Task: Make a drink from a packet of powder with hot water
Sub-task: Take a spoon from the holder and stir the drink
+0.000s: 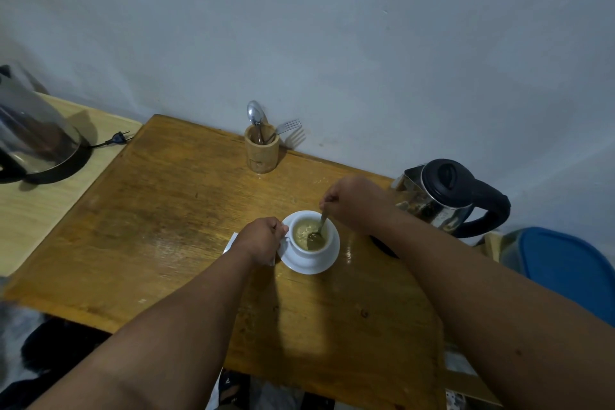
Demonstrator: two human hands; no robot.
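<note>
Dim blue-grey wall (332, 27) behind worn wooden table (166, 210).

1. One view only, from a camera worn on the person's head, looking forward and steeply down.
2. It faces the wall (332, 27), with the desk (173, 210) running up to it.
3. It sits close: both forearms enter from the bottom edge, and the cup (311, 238) lies near the middle.
4. The wide angle bends the desk edges and takes in a kettle (452, 198) at right.
</note>
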